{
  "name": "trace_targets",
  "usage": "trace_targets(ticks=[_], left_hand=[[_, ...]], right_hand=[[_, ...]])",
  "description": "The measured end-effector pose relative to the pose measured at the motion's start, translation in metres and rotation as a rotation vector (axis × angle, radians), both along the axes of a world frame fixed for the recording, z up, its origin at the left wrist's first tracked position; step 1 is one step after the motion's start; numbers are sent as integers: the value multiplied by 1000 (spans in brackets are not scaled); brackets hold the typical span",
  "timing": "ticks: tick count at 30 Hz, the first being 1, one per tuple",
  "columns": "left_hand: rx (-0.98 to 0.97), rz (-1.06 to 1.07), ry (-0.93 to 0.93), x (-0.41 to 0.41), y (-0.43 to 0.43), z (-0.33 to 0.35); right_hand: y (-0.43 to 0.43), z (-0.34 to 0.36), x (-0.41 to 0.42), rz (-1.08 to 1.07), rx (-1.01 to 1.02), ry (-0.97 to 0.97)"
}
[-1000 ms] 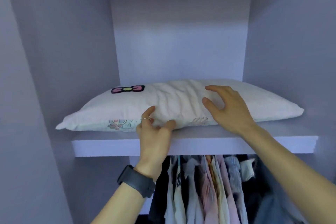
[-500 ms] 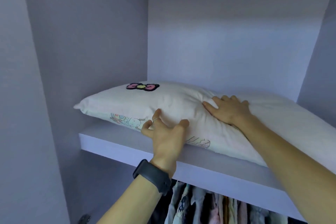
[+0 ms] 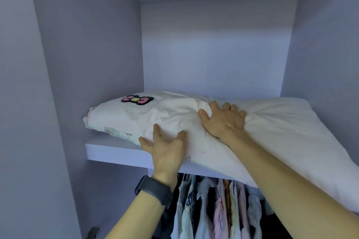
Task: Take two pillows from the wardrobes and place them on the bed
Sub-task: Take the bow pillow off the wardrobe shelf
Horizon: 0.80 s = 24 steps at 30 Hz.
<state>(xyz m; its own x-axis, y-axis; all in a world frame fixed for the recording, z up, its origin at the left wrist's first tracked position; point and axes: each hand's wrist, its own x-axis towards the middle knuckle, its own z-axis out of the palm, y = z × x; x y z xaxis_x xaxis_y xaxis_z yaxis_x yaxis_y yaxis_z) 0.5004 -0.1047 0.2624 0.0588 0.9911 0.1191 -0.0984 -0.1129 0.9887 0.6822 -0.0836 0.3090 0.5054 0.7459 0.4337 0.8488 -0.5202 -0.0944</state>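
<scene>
A white pillow [image 3: 281,132] with a pink bow patch lies on the wardrobe's upper shelf [image 3: 116,153]; its front right part hangs over the shelf edge. My right hand [image 3: 221,122] is on top of the pillow near its middle, fingers dug in and bunching the cloth. My left hand [image 3: 165,153], with a ring and a black wristband, has its fingers spread against the pillow's front edge. Only this one pillow is in view.
The shelf sits in a lilac wardrobe with walls close on the left, right and back. Several hanging clothes [image 3: 213,209] fill the space below the shelf. Door hinges [image 3: 93,232] show on the left panel.
My right hand has gone from lying flat on the pillow to bunching its cloth. The pillow has slid forward, its right part now over the shelf edge. My left hand stays at the front edge.
</scene>
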Motion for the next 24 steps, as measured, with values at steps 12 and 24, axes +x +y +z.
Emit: trace_targets(ticks=[12,24], left_hand=[[-34,44,-94,-46,-37,-40],[7,108,-5,-56,-37,-73]], right_hand=[[-143,-4,-88,198,63,270],[-110,4,-3,5,11,241]])
